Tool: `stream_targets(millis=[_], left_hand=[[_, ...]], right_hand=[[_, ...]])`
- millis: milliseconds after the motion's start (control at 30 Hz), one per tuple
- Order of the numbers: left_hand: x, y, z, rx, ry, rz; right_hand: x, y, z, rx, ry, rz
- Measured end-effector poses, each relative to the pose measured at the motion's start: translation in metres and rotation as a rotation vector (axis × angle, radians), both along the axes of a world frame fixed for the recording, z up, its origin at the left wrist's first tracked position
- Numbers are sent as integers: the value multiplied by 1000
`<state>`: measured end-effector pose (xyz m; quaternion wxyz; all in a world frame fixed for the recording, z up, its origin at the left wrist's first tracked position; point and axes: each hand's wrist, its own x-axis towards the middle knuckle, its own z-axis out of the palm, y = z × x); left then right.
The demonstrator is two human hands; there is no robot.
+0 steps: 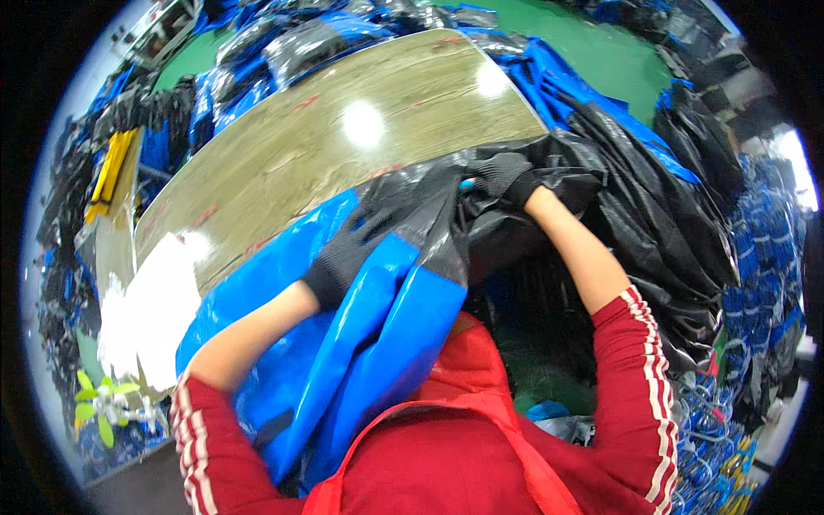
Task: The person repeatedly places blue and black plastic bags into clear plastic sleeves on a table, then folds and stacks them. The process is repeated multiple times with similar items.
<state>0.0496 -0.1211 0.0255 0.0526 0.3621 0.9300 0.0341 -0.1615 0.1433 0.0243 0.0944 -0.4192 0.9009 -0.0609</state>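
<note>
A large sheet of woven plastic, part blue (378, 326) and part black (412, 190), lies bunched over the near edge of the table and hangs toward my lap. My left hand (343, 257), in a dark knit glove, rests on the sheet between blue folds with its fingers apart. Farther right, my right hand (505, 177), gloved alike, is closed on the black part of the sheet. A small light-blue spot (467, 184) shows by its thumb; I cannot make out what it is.
The glossy wood-patterned table (283, 129) stretches away ahead. Blue and black sheeting (318, 43) lies heaped beyond it, and more black sheeting (661, 232) hangs at the right. Yellow strips (110, 172) sit at the left, near a green-leaved plant (105, 405). Green floor (609, 56) shows behind.
</note>
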Motion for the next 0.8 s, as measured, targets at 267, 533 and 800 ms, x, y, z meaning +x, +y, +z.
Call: stream_targets(millis=[267, 533, 800], left_hand=[[322, -210, 39, -204, -46, 931], [396, -88, -22, 796, 542, 2107], [330, -209, 21, 994, 776, 1762]], right_hand=[[-11, -14, -8, 165, 29, -50], [-22, -7, -21, 195, 17, -116], [-30, 11, -35, 151, 84, -168]])
